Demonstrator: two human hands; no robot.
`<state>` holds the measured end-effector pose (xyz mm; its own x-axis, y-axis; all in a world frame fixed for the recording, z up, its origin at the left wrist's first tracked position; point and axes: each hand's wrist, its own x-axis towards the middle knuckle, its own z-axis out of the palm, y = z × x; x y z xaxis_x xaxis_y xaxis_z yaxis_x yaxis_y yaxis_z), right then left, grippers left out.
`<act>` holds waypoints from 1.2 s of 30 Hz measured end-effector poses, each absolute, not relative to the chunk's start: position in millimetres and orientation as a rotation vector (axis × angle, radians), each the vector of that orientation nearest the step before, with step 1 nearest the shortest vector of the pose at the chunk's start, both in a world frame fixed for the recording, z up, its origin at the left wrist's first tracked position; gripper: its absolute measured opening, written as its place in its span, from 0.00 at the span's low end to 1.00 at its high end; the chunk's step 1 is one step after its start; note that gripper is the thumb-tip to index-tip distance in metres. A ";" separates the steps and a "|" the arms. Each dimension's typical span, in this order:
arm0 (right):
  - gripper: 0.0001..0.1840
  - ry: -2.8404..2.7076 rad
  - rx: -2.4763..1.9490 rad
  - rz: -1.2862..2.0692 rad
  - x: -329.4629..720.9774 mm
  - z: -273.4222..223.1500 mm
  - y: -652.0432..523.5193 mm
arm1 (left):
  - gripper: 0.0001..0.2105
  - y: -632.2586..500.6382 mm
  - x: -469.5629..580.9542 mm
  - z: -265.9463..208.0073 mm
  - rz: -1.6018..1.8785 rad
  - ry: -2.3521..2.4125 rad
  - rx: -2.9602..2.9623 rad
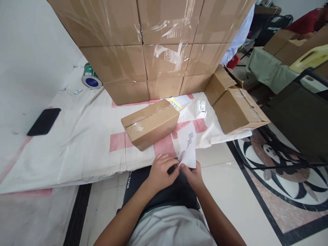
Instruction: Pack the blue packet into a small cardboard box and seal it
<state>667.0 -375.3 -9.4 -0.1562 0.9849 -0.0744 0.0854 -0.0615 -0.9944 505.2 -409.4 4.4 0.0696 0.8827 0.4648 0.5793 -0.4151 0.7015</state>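
Observation:
A white sheet of stickers (189,150), with small dark-outlined shapes on it, is held up in front of my lap. My right hand (193,175) grips its lower edge, thumb on top. My left hand (164,172) is closed in a pinch at the sheet's lower left edge; whether a single sticker is between those fingertips I cannot tell. Just beyond lies a taped cardboard box (151,124), set at an angle on the cloth-covered table (94,153). Partly behind this box are a yellow sticker sheet (176,103) and a white printed sheet (183,99).
Stacked, taped cartons (164,44) rise at the back. A white tape dispenser (201,110) stands near an open carton (237,109) on the right. A black phone (44,121) and a tin can (91,78) lie leftward. A person in red (304,24) is at the far right.

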 end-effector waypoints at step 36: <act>0.16 -2.075 -1.048 0.855 678.1 18.2 -322.4 | 0.12 -399.8 471.7 15.5 1.126 1.821 1.968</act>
<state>678.1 -322.4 18.2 -0.4675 0.8462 0.2557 0.4206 0.4674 -0.7776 471.7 -399.8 15.5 -0.0691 0.9256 0.3722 0.7464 -0.1996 0.6349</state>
